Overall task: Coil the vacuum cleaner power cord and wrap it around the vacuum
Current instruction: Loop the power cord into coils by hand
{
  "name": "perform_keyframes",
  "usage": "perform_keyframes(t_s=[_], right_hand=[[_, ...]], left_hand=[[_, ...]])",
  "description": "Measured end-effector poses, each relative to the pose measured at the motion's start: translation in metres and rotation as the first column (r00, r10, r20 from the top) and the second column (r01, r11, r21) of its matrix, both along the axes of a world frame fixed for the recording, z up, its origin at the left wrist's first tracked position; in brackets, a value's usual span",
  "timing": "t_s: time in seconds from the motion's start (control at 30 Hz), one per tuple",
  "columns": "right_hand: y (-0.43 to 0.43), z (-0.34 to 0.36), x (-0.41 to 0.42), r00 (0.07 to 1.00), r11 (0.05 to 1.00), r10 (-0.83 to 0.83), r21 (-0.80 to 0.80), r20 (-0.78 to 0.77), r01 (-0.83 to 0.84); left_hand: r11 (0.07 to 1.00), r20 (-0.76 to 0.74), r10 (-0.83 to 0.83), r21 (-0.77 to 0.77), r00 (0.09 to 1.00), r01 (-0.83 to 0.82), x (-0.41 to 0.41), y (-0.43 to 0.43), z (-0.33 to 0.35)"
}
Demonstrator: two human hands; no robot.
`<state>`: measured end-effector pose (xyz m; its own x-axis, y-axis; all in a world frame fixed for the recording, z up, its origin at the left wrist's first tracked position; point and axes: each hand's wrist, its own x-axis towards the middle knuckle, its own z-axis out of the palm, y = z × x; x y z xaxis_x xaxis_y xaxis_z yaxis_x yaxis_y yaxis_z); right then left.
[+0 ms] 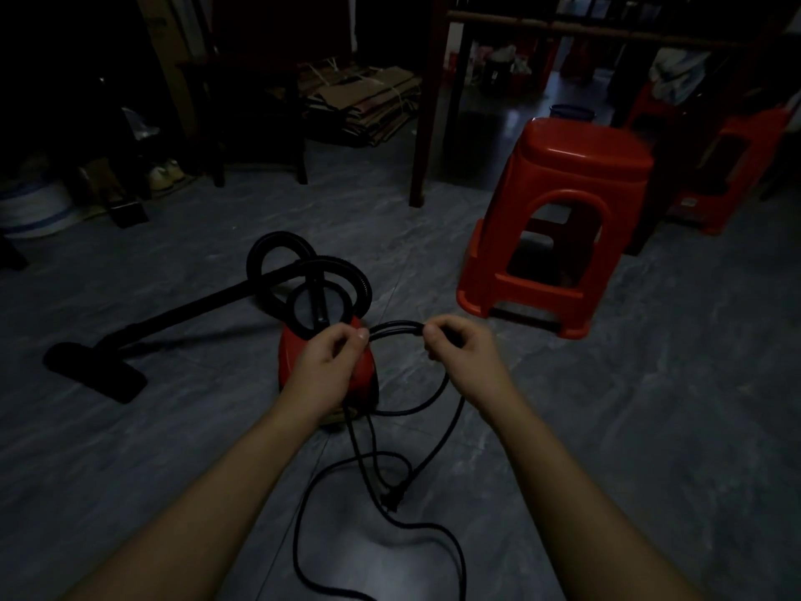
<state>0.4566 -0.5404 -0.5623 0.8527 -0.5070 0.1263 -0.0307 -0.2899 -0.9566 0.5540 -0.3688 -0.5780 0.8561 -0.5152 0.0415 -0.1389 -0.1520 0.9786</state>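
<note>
Looked like a dim room in a home, used partly for storage. Showed grey marble-patterned floor tiles [650, 405], a red plastic stool [559, 219] with more red stools [732, 167] behind it, dark wooden furniture legs [422, 123], flattened cardboard [364, 101] tied in bundles against the far wall, a pair of shoes [167, 173] beneath a shelf, and a small red canister vacuum [329, 362] on the floor.

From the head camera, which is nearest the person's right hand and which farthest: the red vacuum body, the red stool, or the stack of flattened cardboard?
From the right hand:
1. Red vacuum body, just to its left, beneath the left hand.
2. Red stool, beyond it, to the right.
3. Flattened cardboard, far back, against the dark furniture.
</note>
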Motion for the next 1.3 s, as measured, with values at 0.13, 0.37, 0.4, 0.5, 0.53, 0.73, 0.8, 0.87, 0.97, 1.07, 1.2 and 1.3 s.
perform_keyframes(t_s=[0.13, 0.37, 0.4, 0.5, 0.53, 0.73, 0.8, 0.87, 0.97, 1.07, 1.2, 1.3], right_hand=[[0.004, -0.006, 0.001, 0.996, 0.989, 0.081, -0.118, -0.032, -0.084], [0.024, -0.007, 0.006, 0.980, 0.960, 0.193, -0.199, -0.039, -0.197], [0.023, -0.007, 0.006, 0.983, 0.967, 0.181, -0.175, -0.032, -0.183], [0.017, -0.002, 0.006, 0.993, 0.987, 0.115, -0.116, -0.009, -0.115], [0.015, 0.001, 0.005, 0.996, 0.992, 0.089, -0.085, 0.011, -0.088], [0.007, 0.004, 0.001, 0.999, 0.993, -0.019, 0.120, 0.048, 0.014], [0.007, 0.002, 0.002, 0.999, 0.988, -0.015, 0.152, 0.039, 0.009], [0.006, 0.001, 0.001, 1.000, 0.994, 0.000, 0.113, 0.024, -0.002], [0.003, -0.001, 0.000, 0.999, 0.998, 0.049, -0.045, -0.004, -0.049], [0.007, -0.004, -0.001, 0.991, 0.985, 0.124, -0.114, -0.058, -0.130], [0.018, -0.009, -0.001, 0.981, 0.963, 0.178, -0.192, -0.078, -0.190], [0.018, -0.010, 0.000, 0.983, 0.956, 0.168, -0.231, -0.080, -0.182]], left_hand=[[1.000, 0.021, -0.019, -0.006, 1.000, 0.019, -0.001, 0.001, -0.001], [0.996, 0.122, -0.075, 0.060, 0.990, 0.068, -0.011, -0.003, 0.001], [0.996, 0.109, -0.074, 0.051, 0.991, 0.068, -0.011, -0.002, 0.003], [0.997, 0.054, -0.060, 0.041, 0.997, 0.058, -0.010, 0.001, 0.004], [0.999, 0.016, -0.045, 0.031, 0.999, 0.044, -0.010, 0.002, 0.004], [0.998, -0.180, 0.009, -0.053, 0.984, -0.019, -0.017, -0.002, 0.009], [0.995, -0.226, 0.023, -0.090, 0.974, -0.044, -0.016, -0.004, 0.012], [0.994, -0.215, 0.019, -0.105, 0.976, -0.042, -0.012, -0.003, 0.009], [1.000, -0.101, 0.020, -0.020, 0.995, -0.022, -0.008, 0.003, 0.005], [0.999, -0.020, -0.017, 0.030, 1.000, 0.018, -0.013, 0.002, 0.003], [0.997, 0.042, -0.047, 0.062, 0.998, 0.045, -0.018, -0.001, 0.002], [0.997, 0.034, -0.059, 0.057, 0.998, 0.057, -0.017, -0.001, 0.004]])
